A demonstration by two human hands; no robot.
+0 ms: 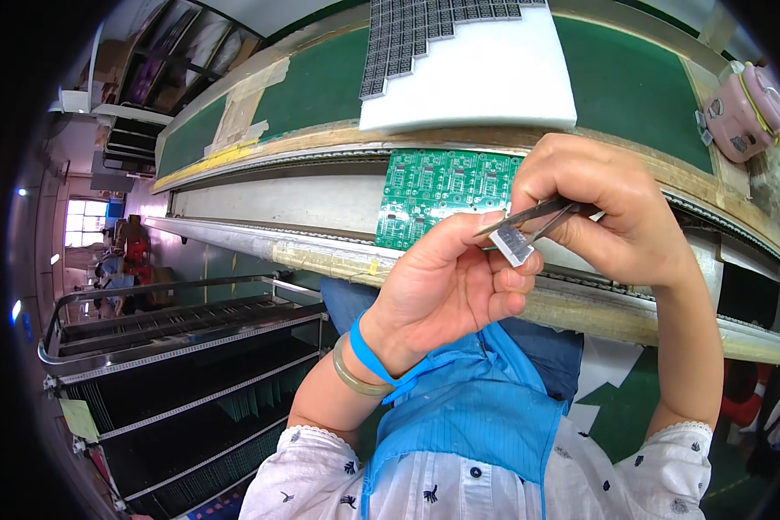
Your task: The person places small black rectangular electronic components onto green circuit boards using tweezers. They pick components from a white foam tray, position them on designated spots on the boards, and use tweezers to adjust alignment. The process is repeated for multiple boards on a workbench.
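Note:
Between the fingertips of my left hand point(442, 282) sits a small grey-and-white segment display module point(513, 246), tilted. My right hand point(611, 204) grips a pair of dark metal tweezers point(542, 211); their tips are at the module, one on each side as far as I can see. Both hands are raised in front of a green circuit board point(446, 186), which rests on the conveyor rails and is partly covered by my fingers. Beyond it, a white foam block point(485, 87) carries many similar display modules point(407, 39) in stepped rows. A blue wrist strap point(368, 351) circles my left wrist.
A conveyor rail point(260, 247) runs across in front of my body. At the far right stands a pink lidded container point(741, 113). A metal rack cart point(182, 347) with boards in slots is at my left. Shelves point(182, 56) stand at the far left.

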